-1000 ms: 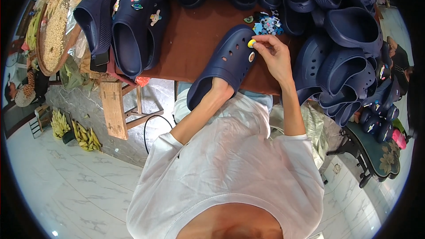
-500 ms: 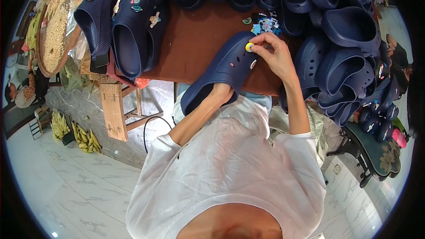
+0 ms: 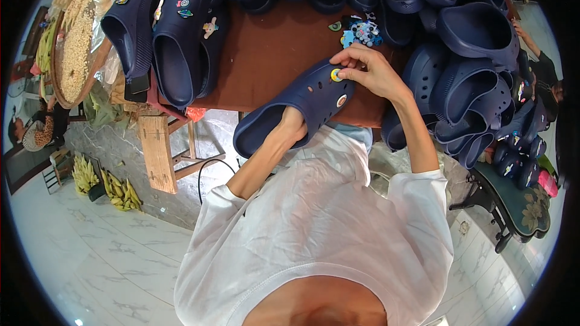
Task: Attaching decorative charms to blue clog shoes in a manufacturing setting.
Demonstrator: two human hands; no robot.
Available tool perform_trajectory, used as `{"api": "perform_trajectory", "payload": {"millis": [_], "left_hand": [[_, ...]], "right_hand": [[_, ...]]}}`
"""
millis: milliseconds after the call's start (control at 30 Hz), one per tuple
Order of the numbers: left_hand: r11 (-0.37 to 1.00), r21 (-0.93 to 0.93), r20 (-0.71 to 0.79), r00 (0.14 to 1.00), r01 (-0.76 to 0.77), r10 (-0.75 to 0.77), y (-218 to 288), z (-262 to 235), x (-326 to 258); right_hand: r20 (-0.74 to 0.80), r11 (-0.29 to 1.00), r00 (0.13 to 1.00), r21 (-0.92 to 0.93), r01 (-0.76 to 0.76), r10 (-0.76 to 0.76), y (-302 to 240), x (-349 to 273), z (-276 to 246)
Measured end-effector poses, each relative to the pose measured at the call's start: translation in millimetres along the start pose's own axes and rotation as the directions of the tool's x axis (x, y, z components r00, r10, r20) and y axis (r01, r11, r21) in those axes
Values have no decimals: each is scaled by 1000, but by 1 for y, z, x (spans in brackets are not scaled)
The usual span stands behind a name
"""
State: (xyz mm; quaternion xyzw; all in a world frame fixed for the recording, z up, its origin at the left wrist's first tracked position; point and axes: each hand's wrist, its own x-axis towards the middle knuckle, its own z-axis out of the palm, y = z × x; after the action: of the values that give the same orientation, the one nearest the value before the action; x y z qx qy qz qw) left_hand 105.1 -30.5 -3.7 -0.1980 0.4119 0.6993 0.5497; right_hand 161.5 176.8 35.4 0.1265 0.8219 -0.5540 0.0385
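Observation:
A navy blue clog (image 3: 266, 122) with holes in its upper is held at the table's near edge, toe pointing away to the right. My left hand (image 3: 293, 124) reaches into its opening and supports it from inside; the fingers are hidden there. With thumb and index finger, my right hand (image 3: 370, 71) pinches a yellow round shoe charm (image 3: 336, 75) against the clog's toe. A whitish round charm (image 3: 341, 101) sits on the clog's side nearer me. Beyond my right hand lies a small heap of loose charms (image 3: 362, 33), mostly blue, black and white.
Plain navy clogs (image 3: 477, 30) crowd the back and right of the brown table (image 3: 260, 48). At left stand clogs with charms (image 3: 175, 42). A wooden stool (image 3: 157, 151) is below left, near a basket of pale grains (image 3: 75, 60). Another person (image 3: 547, 66) is at far right.
The clog has shifted slightly left and toward me with my left hand inside. My right hand has come a little nearer, still pinching the yellow charm at the toe.

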Motion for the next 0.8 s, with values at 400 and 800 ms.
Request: {"api": "perform_trajectory", "payload": {"millis": [400,800], "left_hand": [[978,-128,30,987,162,-159,1,-9,4],[971,-193,51,990,140,-132,-1,-10,6]], "right_hand": [[208,973,963,-116,200,-173,25,1,-1],[63,986,989,-83,141,-136,37,-3,11]]}}
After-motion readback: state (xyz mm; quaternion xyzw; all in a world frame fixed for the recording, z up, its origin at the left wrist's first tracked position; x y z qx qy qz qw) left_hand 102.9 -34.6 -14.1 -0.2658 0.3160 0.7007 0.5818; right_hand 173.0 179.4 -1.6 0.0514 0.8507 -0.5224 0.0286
